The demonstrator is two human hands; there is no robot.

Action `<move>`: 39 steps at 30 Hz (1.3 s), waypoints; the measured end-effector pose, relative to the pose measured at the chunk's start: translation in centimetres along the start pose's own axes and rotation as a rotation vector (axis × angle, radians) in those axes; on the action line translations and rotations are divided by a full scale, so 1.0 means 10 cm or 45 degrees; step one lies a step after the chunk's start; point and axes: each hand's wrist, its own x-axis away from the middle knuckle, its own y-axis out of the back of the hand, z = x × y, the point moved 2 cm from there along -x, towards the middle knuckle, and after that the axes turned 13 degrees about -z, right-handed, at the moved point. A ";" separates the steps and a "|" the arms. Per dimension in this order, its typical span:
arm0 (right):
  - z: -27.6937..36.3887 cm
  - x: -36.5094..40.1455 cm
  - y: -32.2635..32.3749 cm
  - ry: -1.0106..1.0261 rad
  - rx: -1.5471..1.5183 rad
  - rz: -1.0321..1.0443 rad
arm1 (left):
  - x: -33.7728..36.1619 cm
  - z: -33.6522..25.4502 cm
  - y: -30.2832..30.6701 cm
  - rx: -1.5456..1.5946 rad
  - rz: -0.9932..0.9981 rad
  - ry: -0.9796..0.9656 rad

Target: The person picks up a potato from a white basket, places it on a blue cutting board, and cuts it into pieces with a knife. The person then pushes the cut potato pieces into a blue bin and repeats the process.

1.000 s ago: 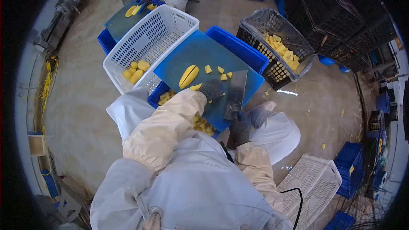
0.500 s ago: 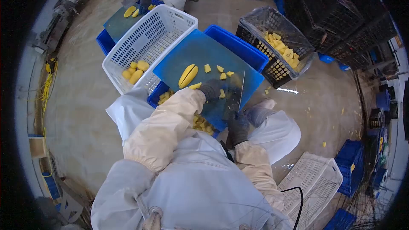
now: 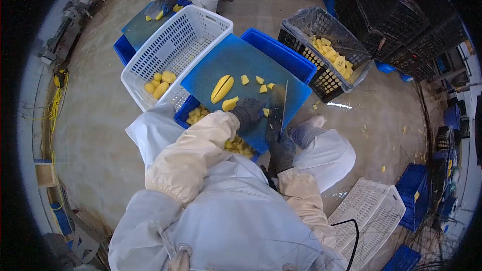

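cleaver (image 3: 277,113) gripped tight in right hand (image 3: 282,151) should drop straight, clear of left hand (image 3: 247,111), fingers curled on the yellow piece (image 3: 264,112).

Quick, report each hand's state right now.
Left hand: curled shut, holding a yellow piece on the blue board.
Right hand: closed on the cleaver.

Wet beige floor (image 3: 100,140); black crates (image 3: 401,20) stacked right; yellow cable (image 3: 53,104) left.

Single head view, fisheye, steeply down over chest onto near cutting board (image 3: 236,62); rim seemingly vignetted.
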 end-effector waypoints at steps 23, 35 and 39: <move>0.02 0.12 -0.18 0.203 0.507 0.110 | -0.01 -0.24 0.10 -0.036 0.203 0.061; -0.16 0.04 -0.06 0.152 -0.188 -0.110 | 0.03 0.08 -0.25 -0.053 -0.331 0.216; -0.49 -0.15 -0.31 0.044 -0.568 -0.105 | 0.02 -0.25 0.40 1.412 -0.225 0.147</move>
